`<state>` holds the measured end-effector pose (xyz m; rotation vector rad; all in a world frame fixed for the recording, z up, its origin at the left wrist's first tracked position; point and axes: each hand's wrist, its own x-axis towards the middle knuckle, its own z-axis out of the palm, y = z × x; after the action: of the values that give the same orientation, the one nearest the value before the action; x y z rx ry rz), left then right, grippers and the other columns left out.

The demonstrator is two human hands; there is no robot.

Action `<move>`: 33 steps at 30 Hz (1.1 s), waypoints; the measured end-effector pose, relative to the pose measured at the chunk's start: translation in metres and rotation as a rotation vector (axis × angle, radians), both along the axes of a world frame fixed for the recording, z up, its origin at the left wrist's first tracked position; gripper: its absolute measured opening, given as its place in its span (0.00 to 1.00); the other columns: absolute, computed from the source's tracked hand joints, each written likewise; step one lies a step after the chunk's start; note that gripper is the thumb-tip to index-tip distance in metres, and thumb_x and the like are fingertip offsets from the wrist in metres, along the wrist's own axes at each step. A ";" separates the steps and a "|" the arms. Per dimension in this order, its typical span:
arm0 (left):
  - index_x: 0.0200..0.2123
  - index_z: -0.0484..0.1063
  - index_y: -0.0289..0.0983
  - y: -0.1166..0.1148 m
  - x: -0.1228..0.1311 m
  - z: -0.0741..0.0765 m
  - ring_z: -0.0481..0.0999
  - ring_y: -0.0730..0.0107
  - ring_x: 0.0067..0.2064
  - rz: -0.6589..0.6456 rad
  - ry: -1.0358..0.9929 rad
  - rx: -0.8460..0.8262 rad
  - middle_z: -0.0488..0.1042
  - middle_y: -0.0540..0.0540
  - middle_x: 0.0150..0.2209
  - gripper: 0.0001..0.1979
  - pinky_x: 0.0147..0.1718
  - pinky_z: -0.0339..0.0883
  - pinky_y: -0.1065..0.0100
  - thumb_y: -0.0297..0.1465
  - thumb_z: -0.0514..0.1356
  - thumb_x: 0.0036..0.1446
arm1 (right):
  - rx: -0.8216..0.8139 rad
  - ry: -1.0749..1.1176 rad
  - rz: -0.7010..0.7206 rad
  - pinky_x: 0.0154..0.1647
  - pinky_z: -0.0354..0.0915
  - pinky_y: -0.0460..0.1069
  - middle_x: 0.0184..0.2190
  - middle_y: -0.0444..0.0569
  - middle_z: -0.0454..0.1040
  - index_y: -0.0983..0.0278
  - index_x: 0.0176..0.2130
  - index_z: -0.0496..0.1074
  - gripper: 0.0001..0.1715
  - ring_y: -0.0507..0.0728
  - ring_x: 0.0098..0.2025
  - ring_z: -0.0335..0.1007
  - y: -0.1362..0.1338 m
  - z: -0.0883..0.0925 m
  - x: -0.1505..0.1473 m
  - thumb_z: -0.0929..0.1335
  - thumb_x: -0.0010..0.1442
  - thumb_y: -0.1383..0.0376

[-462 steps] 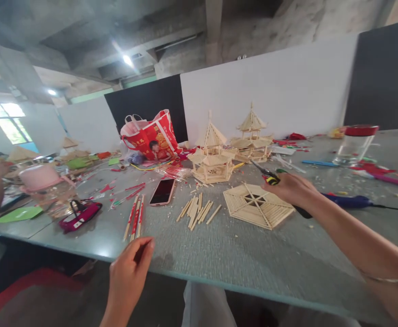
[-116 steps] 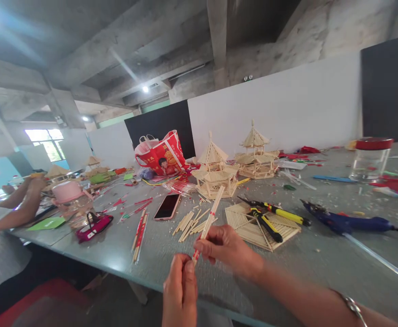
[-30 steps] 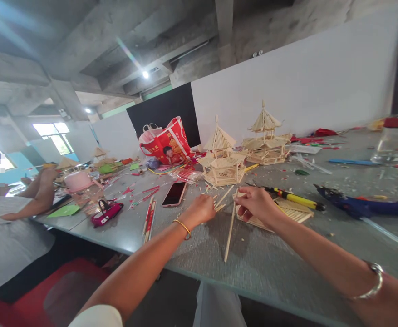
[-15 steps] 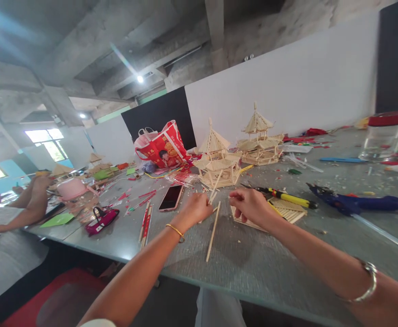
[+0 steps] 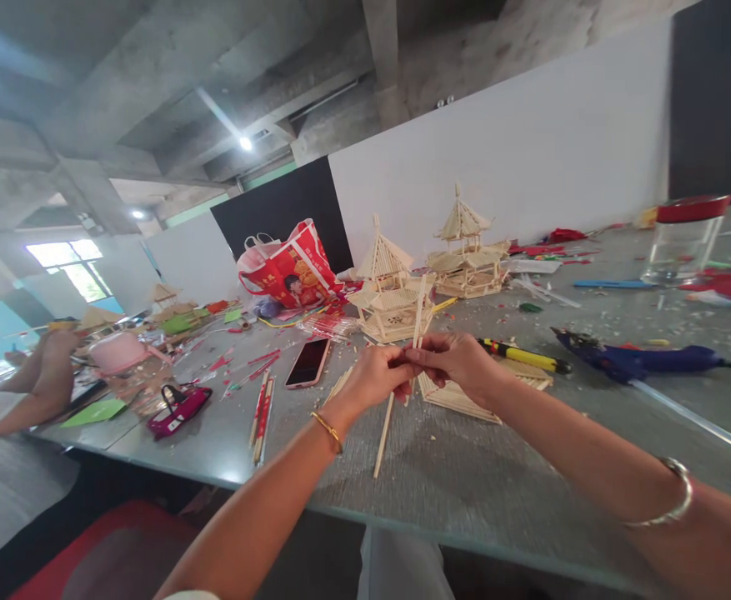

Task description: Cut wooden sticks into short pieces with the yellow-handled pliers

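Observation:
My left hand [image 5: 378, 375] and my right hand [image 5: 456, 363] meet over the table, fingers pinched around thin wooden sticks [image 5: 421, 308] held nearly upright. Both hands are closed on them, and the fingers hide the lower parts. Below the hands, another wooden stick [image 5: 383, 437] lies on the table. A flat panel of glued sticks [image 5: 458, 400] rests partly under my right hand. Just behind stands a small stick pavilion [image 5: 385, 312], with a second pavilion [image 5: 465, 258] farther right.
A yellow utility knife [image 5: 528, 358] and a blue glue gun [image 5: 646, 364] lie on the right, near a red-lidded jar [image 5: 683, 242]. Leftward are a phone [image 5: 308, 363], a red bag [image 5: 296, 271] and a purple pouch [image 5: 179, 410]. Another person's arm [image 5: 37, 371] rests at far left.
My right hand has moved left to meet my left hand, and both now grip the sticks. The sticks stand more upright than before. The view has shifted slightly.

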<state>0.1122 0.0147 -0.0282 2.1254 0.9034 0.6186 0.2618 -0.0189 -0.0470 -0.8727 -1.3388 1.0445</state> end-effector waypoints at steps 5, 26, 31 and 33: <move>0.25 0.68 0.34 0.008 0.000 -0.003 0.68 0.78 0.22 0.127 0.031 0.265 0.69 0.51 0.21 0.09 0.22 0.59 0.75 0.34 0.57 0.50 | 0.021 -0.045 -0.162 0.11 0.52 0.43 0.12 0.38 0.62 0.64 0.24 0.68 0.20 0.47 0.13 0.54 0.003 0.001 0.002 0.69 0.46 0.49; 0.25 0.70 0.34 0.029 0.000 -0.030 0.65 0.76 0.23 0.176 0.145 0.382 0.69 0.51 0.20 0.08 0.23 0.54 0.74 0.32 0.55 0.51 | 0.028 -0.139 -0.303 0.10 0.52 0.43 0.14 0.40 0.63 0.64 0.23 0.66 0.20 0.46 0.12 0.56 0.010 -0.003 0.010 0.66 0.49 0.49; 0.23 0.71 0.33 0.027 0.000 -0.028 0.65 0.77 0.21 0.177 0.090 0.316 0.69 0.51 0.19 0.09 0.22 0.53 0.74 0.31 0.56 0.50 | 0.046 -0.243 -0.339 0.11 0.52 0.43 0.14 0.40 0.63 0.64 0.26 0.68 0.17 0.47 0.12 0.56 0.013 -0.007 0.012 0.63 0.53 0.53; 0.22 0.71 0.33 0.025 0.000 -0.027 0.65 0.76 0.22 0.197 0.106 0.334 0.68 0.51 0.18 0.09 0.22 0.53 0.74 0.30 0.56 0.49 | 0.047 -0.300 -0.360 0.12 0.53 0.43 0.15 0.40 0.64 0.64 0.27 0.69 0.15 0.47 0.13 0.57 0.013 -0.008 0.013 0.63 0.53 0.55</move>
<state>0.1125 0.0399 -0.0555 2.4002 1.1440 0.8094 0.2751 -0.0058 -0.0547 -1.2175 -1.3784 0.6172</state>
